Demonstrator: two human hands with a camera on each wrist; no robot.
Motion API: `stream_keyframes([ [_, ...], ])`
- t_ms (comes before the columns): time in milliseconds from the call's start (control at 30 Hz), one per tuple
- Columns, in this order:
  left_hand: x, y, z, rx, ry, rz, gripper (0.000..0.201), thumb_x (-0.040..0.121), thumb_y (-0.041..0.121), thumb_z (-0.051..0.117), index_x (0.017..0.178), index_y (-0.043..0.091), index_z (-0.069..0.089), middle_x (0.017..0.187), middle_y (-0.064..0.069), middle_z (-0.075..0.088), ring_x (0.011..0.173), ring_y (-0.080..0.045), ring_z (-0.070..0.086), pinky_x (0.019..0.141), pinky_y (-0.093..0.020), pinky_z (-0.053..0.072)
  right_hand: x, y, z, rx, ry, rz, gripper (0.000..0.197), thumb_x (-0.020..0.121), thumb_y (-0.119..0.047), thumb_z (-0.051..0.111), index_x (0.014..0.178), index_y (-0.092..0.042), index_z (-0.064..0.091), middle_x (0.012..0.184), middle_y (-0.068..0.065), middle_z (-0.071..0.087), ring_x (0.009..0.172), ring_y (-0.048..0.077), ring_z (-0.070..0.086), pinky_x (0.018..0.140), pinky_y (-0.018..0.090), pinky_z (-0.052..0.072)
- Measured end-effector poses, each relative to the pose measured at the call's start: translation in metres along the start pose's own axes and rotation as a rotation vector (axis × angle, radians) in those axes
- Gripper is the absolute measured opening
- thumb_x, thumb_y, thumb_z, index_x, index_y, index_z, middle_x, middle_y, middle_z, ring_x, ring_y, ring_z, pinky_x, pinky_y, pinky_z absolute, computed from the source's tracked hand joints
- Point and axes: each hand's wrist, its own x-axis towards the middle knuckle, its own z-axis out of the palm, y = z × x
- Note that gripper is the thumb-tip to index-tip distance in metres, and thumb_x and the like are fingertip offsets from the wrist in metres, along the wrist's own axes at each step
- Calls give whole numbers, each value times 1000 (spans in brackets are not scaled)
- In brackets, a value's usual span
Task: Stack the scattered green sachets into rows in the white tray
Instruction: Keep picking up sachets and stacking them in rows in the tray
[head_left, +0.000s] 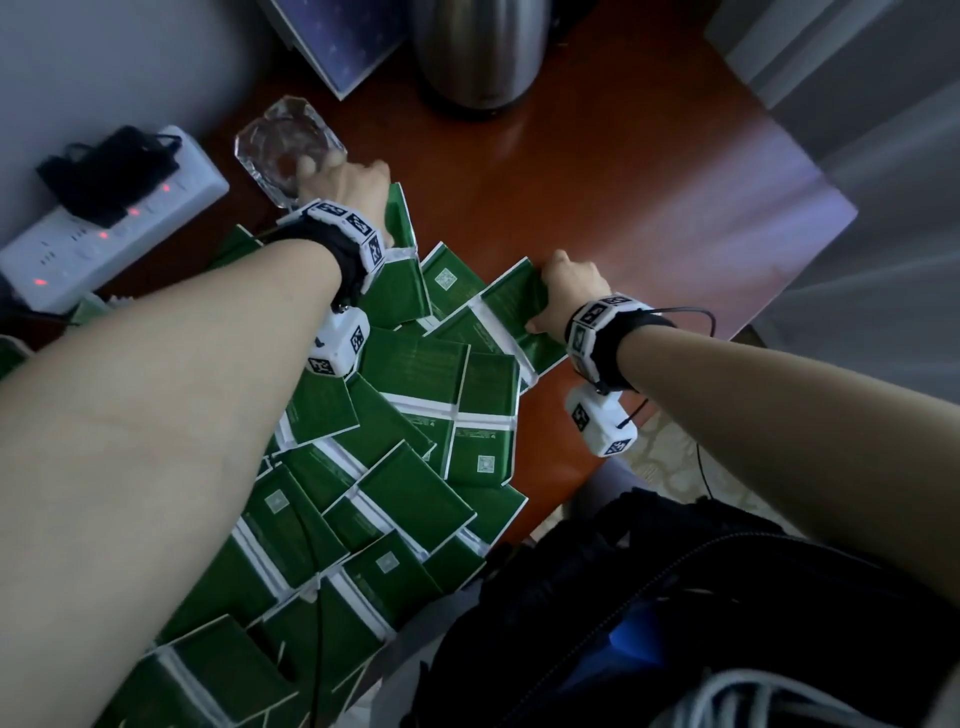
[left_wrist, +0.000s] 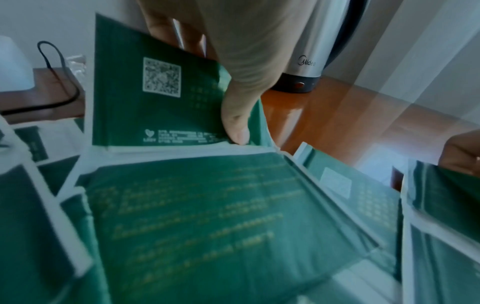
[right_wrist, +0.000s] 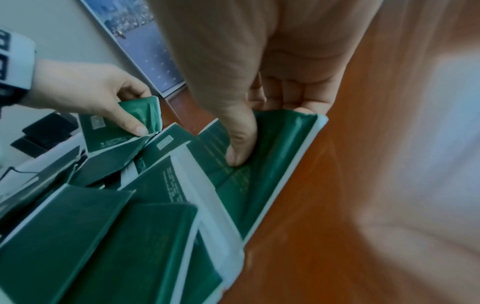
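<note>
Green heap: scattered green sachets (head_left: 415, 483) sprawl over one another across the near half of the wooden table (head_left: 623, 208), white seams showing, some with a pale code square facing up
White tray: can't pick it out under the pile in any view
Dark bag: black and blue bag (head_left: 675, 597) sits at the near right, just off the table's edge
Right hand: right hand (head_left: 566, 291) is down at the pile's right edge, thumb (right_wrist: 239, 148) pressed on top of the edge sachet (head_left: 514, 306) and fingers curled under its far side, so it's pinching that one; the sachet's outer edge lies on bare wood
Left hand: left hand (head_left: 348, 182) is further back, thumb (left_wrist: 236, 121) clamped on the raised sachet (left_wrist: 155, 92), fingers behind it; that packet stands nearly upright at the far end of the heap, code side toward the wrist
Glass: clear faceted glass piece (head_left: 285, 145) just beyond the left knuckles, touching or not I can't tell
Power strip: white power strip (head_left: 104, 234) at far left, red lights on, black plug seated
Far end: steel kettle (head_left: 478, 52) and leaning picture board (head_left: 337, 36) by the wall
</note>
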Motion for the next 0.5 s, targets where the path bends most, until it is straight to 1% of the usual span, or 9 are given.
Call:
stream_keyframes([
  [67,-3,5,-5,-11,-8,-49,51,73,36,80,114,17,58,106,-13,66,115,-31,49,94,-45,33,7,8,-9,-28,7,-24,61,78,-20,83,123,-5,44,96,10,48,82,29,54,65,34,46],
  [100,-3,9,-8,-42,-27,-77,47,74,35,79,113,19,59,104,-12,67,114,-31,51,94,-46,35,12,13,-16,-55,13,-44,55,80,-19,80,121,-6,46,96,10,50,82,29,55,64,35,47],
  [167,-2,20,-17,-128,-79,-105,40,74,33,76,109,20,63,103,-13,68,107,-34,59,91,-44,47,25,28,-33,-119,22,-97,42,84,-17,74,117,-7,50,97,11,56,80,30,58,62,36,49],
  [200,1,26,-22,-168,-93,-115,37,74,32,75,108,21,65,104,-14,68,103,-36,62,88,-42,52,33,36,-44,-152,21,-126,37,84,-16,72,114,-8,53,99,13,60,79,31,58,61,35,49],
  [233,3,34,-27,-194,-106,-132,35,76,31,75,108,20,66,106,-15,68,102,-36,64,85,-40,54,42,44,-55,-188,17,-151,33,84,-16,71,112,-8,56,100,14,62,79,31,59,60,35,50],
  [300,10,53,-36,-225,-130,-163,35,81,31,74,111,16,65,110,-16,67,102,-37,64,80,-37,53,60,60,-80,-249,3,-181,27,84,-16,70,108,-10,60,96,11,63,78,29,61,58,32,51],
  [367,18,74,-44,-266,-156,-201,37,83,32,73,115,16,64,114,-17,66,103,-38,64,83,-39,54,78,74,-104,-294,-18,-193,20,84,-15,68,103,-12,61,86,6,60,73,25,61,56,30,50],
  [400,23,85,-48,-279,-167,-215,38,84,33,73,116,16,63,115,-17,66,104,-38,64,84,-40,54,87,81,-115,-318,-25,-202,19,83,-14,67,101,-14,61,84,5,59,72,24,61,56,29,50],
  [500,34,117,-57,-303,-191,-226,37,84,32,72,115,13,61,113,-18,65,103,-39,64,81,-39,51,111,96,-146,-390,-26,-242,22,80,-16,66,101,-14,61,88,7,61,78,28,62,62,32,52],
])
